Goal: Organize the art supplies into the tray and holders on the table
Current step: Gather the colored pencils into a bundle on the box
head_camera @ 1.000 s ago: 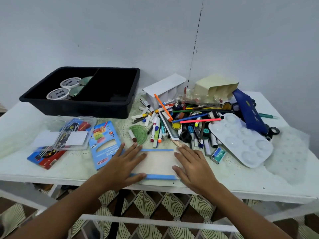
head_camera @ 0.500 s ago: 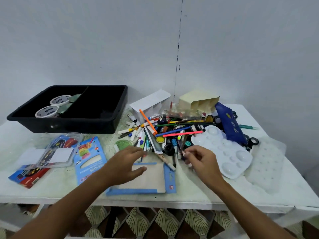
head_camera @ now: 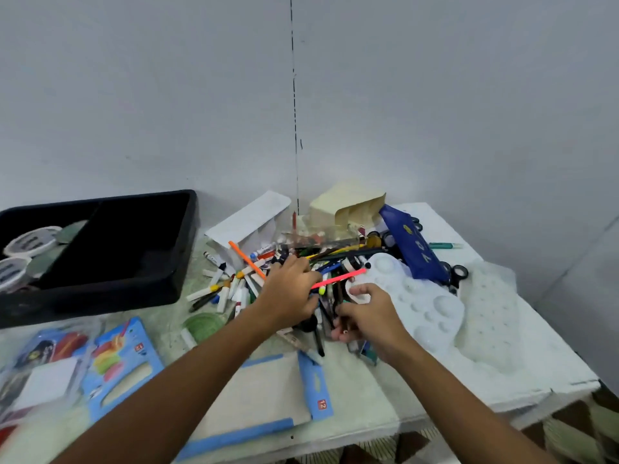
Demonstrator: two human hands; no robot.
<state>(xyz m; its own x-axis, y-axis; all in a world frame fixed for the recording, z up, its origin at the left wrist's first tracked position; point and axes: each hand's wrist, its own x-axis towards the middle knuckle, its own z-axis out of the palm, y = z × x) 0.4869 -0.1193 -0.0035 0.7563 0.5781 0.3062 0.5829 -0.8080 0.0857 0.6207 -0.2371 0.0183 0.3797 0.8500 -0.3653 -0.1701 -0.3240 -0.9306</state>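
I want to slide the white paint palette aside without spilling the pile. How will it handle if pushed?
The white paint palette looks like thin moulded plastic, so probably light and stiff, sliding easily. Pens from the pile lie over its left edge, so pushing it would likely drag or roll them.

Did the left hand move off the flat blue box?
Yes. The left hand went from the flat blue box forward into the pile of pens, toward the wall.

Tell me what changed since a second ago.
Both hands left the flat blue-edged box and reached forward into the pile of pens and markers. The left hand rests on it; the right hand pinches a dark pen. Black tray and palette stayed put.
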